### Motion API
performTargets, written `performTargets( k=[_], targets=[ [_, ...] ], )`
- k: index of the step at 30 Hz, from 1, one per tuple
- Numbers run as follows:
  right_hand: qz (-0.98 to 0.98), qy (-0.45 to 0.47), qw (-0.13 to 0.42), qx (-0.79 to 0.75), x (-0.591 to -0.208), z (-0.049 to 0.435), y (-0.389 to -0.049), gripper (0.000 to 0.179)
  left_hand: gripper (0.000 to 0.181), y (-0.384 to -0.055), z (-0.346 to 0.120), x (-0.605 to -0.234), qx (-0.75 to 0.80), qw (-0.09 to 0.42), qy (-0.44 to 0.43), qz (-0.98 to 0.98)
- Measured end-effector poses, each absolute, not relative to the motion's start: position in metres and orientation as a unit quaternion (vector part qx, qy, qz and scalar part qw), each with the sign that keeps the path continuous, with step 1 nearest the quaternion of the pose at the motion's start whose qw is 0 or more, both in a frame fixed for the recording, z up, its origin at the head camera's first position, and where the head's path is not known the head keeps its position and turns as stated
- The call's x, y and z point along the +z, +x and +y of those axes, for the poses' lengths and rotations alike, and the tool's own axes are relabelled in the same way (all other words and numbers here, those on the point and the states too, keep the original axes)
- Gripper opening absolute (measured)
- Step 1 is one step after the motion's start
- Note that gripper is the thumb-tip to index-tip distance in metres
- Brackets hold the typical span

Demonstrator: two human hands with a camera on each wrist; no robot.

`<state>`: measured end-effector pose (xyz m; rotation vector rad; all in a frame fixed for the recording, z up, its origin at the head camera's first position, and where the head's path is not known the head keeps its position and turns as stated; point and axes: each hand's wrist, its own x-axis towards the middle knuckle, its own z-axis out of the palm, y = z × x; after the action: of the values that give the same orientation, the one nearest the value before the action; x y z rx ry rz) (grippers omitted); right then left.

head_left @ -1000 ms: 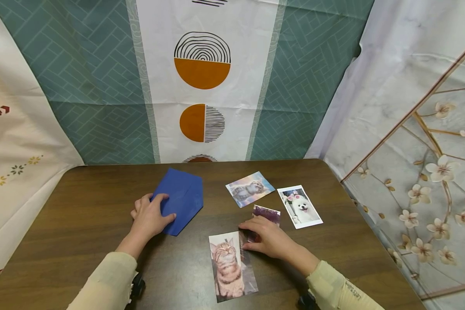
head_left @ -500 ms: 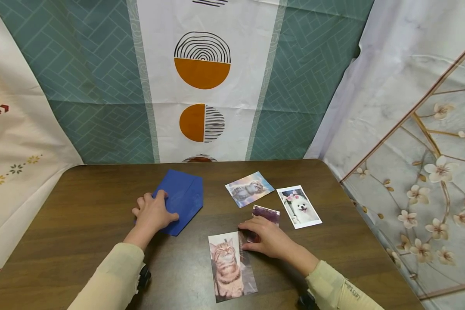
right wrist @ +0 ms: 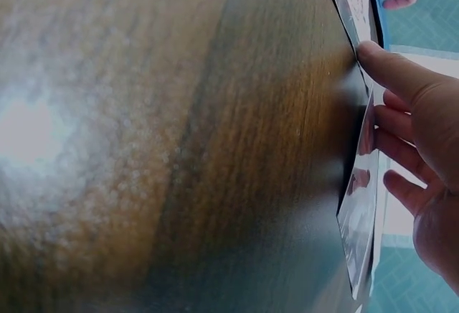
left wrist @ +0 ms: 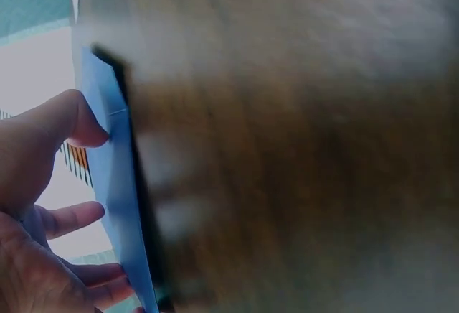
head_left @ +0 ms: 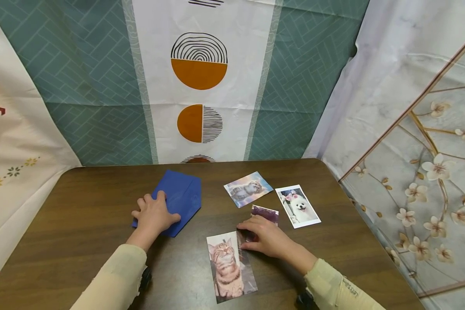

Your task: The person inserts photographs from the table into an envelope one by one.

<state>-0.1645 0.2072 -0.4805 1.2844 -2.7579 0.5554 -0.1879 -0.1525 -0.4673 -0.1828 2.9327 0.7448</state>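
Evidently the work was only partway along. At bottom centre of the head view, a tabby photo lay partly over a darker photo on the table. Just above, the right hand, thumb and fingers parted and loosely bent, touched the darker photo and half covered a purple photo; no firm grip showed. Left of centre, the left hand lay spread, fingertips on the blue envelope. Farther up, right of centre, the dog photo and grey kitten photo lay flat. I judged these two set apart already, the nearer ones not yet sorted out; whether the envelope held anything, I could not tell.
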Motion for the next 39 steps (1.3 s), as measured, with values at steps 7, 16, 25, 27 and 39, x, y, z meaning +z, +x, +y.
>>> performTargets(
  k=[7, 16, 25, 27, 39],
  targets=[
    [-0.892, 0.414, 0.023, 0.18, -0.478, 0.206, -0.165, 0.05, 0.079, -0.186, -0.156, -0.471, 0.231, 0.041, -0.044, 0.971],
    [-0.894, 0.41, 0.022, 0.18, -0.478, 0.208, -0.165, 0.05, 0.079, -0.186, -0.159, -0.47, 0.214, 0.051, -0.024, 0.975],
    [-0.894, 0.409, 0.02, 0.181, -0.479, 0.209, -0.165, 0.051, 0.074, -0.189, -0.162, -0.47, 0.205, 0.062, -0.019, 0.977],
    [-0.894, 0.409, 0.02, 0.182, -0.479, 0.209, -0.165, 0.051, 0.075, -0.189, -0.161, -0.47, 0.203, 0.059, -0.02, 0.977],
    [-0.89, 0.415, 0.027, 0.188, -0.482, 0.208, -0.165, 0.05, 0.077, -0.192, -0.164, -0.469, 0.231, 0.062, -0.052, 0.97]
  ],
)
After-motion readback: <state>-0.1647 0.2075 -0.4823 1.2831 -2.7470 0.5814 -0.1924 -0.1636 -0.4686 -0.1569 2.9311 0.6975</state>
